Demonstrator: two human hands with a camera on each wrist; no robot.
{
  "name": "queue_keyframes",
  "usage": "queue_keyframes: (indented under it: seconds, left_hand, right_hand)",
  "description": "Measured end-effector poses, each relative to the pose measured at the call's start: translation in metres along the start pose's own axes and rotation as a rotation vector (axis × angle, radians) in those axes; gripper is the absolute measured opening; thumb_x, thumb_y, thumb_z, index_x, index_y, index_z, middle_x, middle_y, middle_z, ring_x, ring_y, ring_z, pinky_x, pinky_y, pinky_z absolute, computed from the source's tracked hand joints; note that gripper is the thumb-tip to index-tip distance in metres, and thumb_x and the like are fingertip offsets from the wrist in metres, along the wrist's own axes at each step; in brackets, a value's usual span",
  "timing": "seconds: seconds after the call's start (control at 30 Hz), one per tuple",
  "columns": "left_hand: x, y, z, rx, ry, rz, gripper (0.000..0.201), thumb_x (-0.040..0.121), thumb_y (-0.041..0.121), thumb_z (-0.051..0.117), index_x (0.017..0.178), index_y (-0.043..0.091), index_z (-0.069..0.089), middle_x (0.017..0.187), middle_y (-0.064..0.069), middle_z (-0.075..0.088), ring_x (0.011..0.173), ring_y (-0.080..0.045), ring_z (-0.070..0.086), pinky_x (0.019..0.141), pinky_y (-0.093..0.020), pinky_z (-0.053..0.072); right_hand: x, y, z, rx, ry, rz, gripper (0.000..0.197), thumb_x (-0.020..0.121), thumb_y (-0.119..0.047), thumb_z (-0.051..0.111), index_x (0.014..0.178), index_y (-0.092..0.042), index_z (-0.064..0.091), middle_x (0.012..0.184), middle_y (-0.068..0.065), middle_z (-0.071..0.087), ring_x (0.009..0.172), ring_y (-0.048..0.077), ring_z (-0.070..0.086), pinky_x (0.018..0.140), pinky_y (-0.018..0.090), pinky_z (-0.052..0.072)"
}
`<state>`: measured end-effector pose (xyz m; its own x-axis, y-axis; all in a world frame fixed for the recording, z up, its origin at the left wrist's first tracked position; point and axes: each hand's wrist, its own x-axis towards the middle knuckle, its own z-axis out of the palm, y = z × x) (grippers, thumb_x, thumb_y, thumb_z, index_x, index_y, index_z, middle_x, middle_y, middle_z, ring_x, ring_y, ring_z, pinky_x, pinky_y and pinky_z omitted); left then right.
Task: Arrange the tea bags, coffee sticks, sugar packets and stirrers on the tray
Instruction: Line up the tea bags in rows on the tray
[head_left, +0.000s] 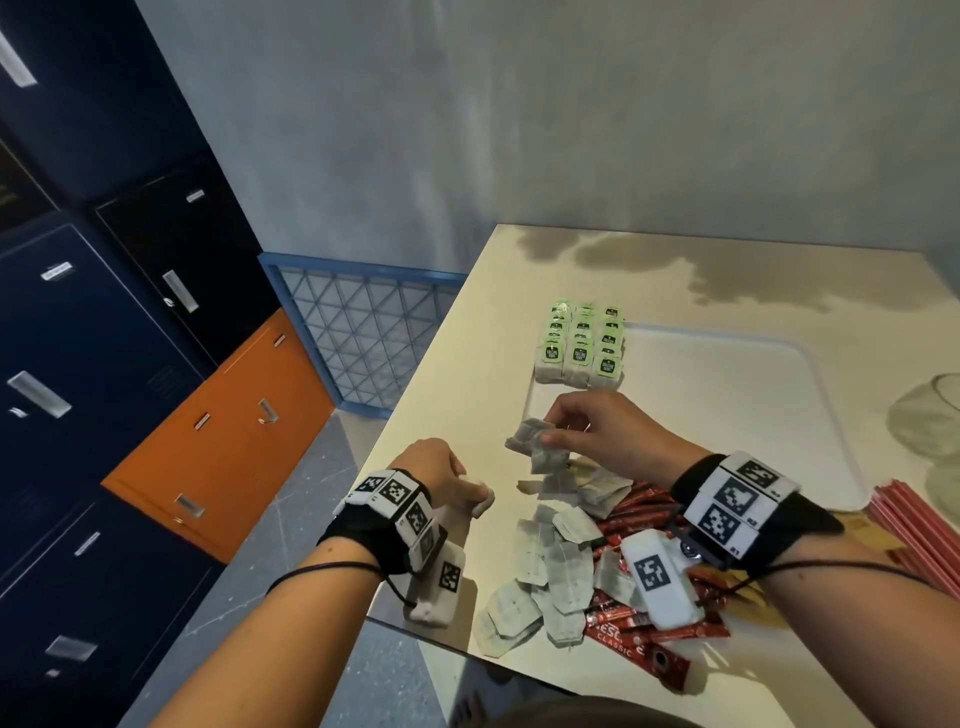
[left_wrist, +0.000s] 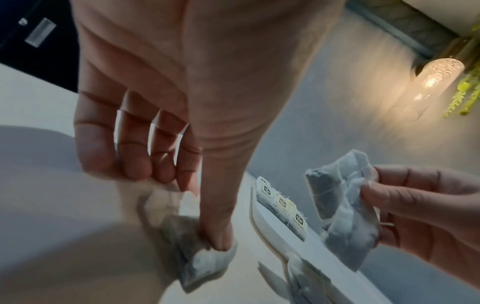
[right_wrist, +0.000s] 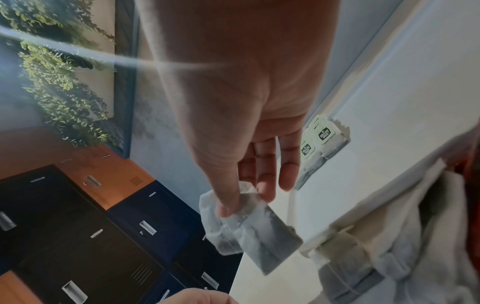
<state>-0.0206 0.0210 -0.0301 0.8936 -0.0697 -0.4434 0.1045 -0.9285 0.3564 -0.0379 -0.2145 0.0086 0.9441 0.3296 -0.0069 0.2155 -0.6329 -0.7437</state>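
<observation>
Tea bags with green tags (head_left: 579, 345) lie in neat rows at the far left corner of the white tray (head_left: 753, 467). My right hand (head_left: 553, 431) hovers over the tray's near left corner and pinches two crumpled tea bags (right_wrist: 249, 226) between thumb and fingers. My left hand (head_left: 475, 493) is at the table's left edge, thumb and curled fingers gripping one tea bag (left_wrist: 200, 261). A loose pile of tea bags (head_left: 545, 571) lies on red coffee sticks (head_left: 644, 629) below my right wrist. Red stirrers (head_left: 914, 530) lie at the right.
A clear glass jar (head_left: 935, 415) stands past the tray's right rim. The cream table (head_left: 467, 364) ends close to my left hand, with blue and orange lockers (head_left: 218, 441) and a blue-framed mesh panel (head_left: 363, 332) beyond it. A grey wall backs the table.
</observation>
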Motion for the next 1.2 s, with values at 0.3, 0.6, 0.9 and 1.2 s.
queue_keyframes:
  seconds: [0.3,0.6,0.9,1.2]
  left_hand:
    - [0.004,0.003,-0.005,-0.318,0.024,0.112,0.042,0.062,0.016,0.091,0.094,0.023,0.064,0.08,0.002,0.065,0.073,-0.016,0.062,0.074,-0.035,0.058]
    - [-0.003,0.051,-0.024,-0.564,0.048,0.412,0.022,0.083,0.013,0.075,0.1,0.024,0.066,0.074,0.003,0.071,0.067,-0.008,0.064,0.076,-0.035,0.052]
    - [-0.011,0.08,-0.025,-1.008,-0.178,0.382,0.027,0.098,0.026,0.056,0.115,0.008,0.064,0.1,-0.012,0.069,0.083,-0.016,0.065,0.078,-0.03,0.055]
    - [-0.009,0.084,-0.011,-1.13,-0.474,0.308,0.04,0.092,0.03,0.061,0.111,-0.005,0.063,0.079,-0.012,0.054,0.071,-0.017,0.056,0.068,-0.028,0.059]
  right_hand:
    - [-0.006,0.003,-0.011,0.023,-0.041,0.034,0.009,0.09,-0.028,0.069,0.088,-0.019,0.071,0.082,-0.005,0.071,0.075,0.006,0.063,0.069,0.016,0.046]
    - [-0.007,-0.001,-0.02,-0.092,-0.069,-0.006,0.012,0.089,-0.033,0.069,0.09,-0.022,0.068,0.096,-0.011,0.064,0.09,0.009,0.059,0.081,0.026,0.048]
    - [-0.008,0.003,-0.033,0.242,0.028,0.006,0.011,0.094,-0.016,0.064,0.083,-0.018,0.06,0.075,-0.007,0.061,0.069,0.005,0.054,0.069,0.023,0.045]
    - [-0.003,0.007,-0.041,0.251,-0.026,0.009,0.007,0.09,-0.02,0.07,0.095,-0.015,0.069,0.08,0.001,0.065,0.074,0.011,0.057,0.072,0.032,0.047]
